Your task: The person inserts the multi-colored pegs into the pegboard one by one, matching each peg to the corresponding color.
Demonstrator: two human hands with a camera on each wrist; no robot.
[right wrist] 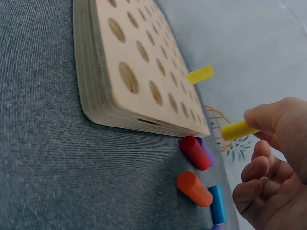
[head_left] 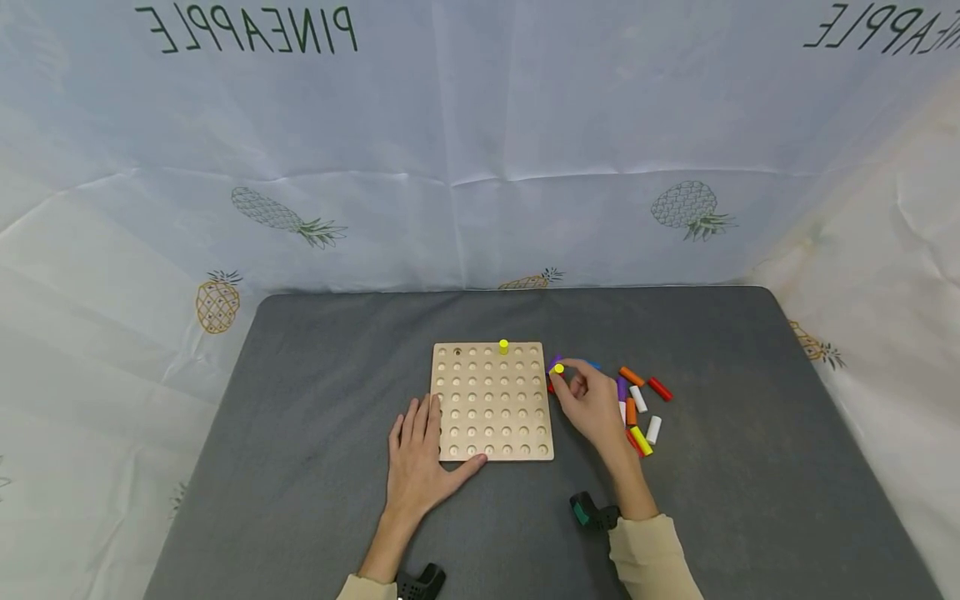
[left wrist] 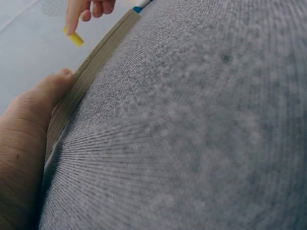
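A square wooden pegboard (head_left: pixel 492 425) with rows of round holes lies on the grey table. One yellow peg (head_left: pixel 503 347) stands upright in a hole of its far row. My left hand (head_left: pixel 417 473) rests at the board's near left corner, fingers extended along the left side and thumb touching the front edge. Just off the board's right side, my right hand (head_left: pixel 594 406) pinches a second yellow peg (right wrist: pixel 237 130) between thumb and index finger, raised above the table. The other fingers of that hand are curled in the right wrist view.
Loose pegs lie right of the board, among them a red peg (head_left: pixel 660 388), an orange peg (head_left: pixel 632 376), a white peg (head_left: pixel 654 429) and a blue peg (right wrist: pixel 218 204). A pineapple-print curtain (head_left: pixel 480 125) hangs behind the table (head_left: pixel 315 400).
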